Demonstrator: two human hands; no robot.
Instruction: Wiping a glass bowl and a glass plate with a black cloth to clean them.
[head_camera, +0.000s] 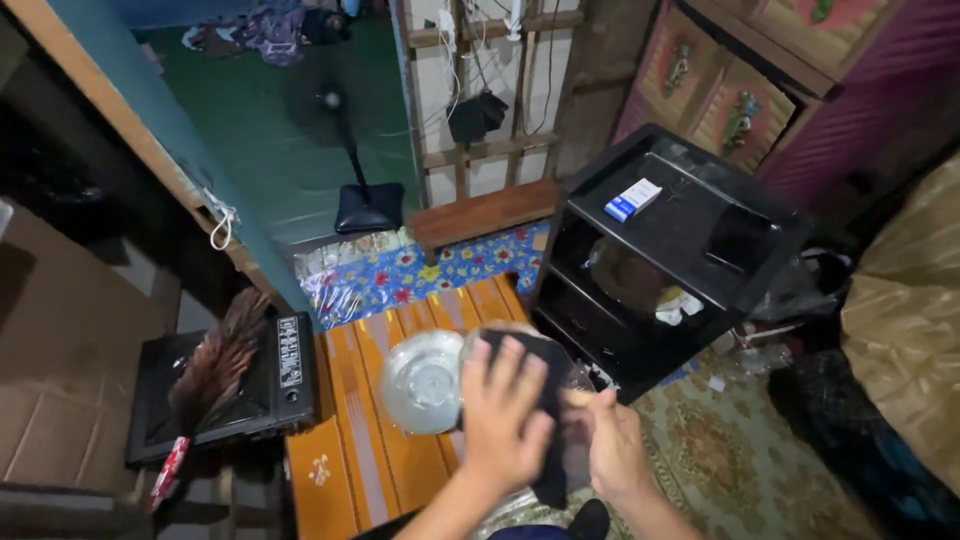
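The left hand (505, 410) presses a black cloth (545, 385) flat against a clear glass jar (575, 400), which the right hand (615, 450) grips to steady it, just right of the clear lid (422, 382) on the orange bench (345, 440).

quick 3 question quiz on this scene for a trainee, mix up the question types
1. True or false: the left hand presses a dark cloth against a clear glass item.
2. What lies on top of the black shelf unit? A) a small white and blue box B) a red cup C) a pair of scissors
3. Fill in: the feather duster rests on a black ____ left of the orange mat.

Key
1. True. The right hand is beside it, at the glass.
2. A, the small white and blue box.
3. Speaker box, as far as its shape shows.
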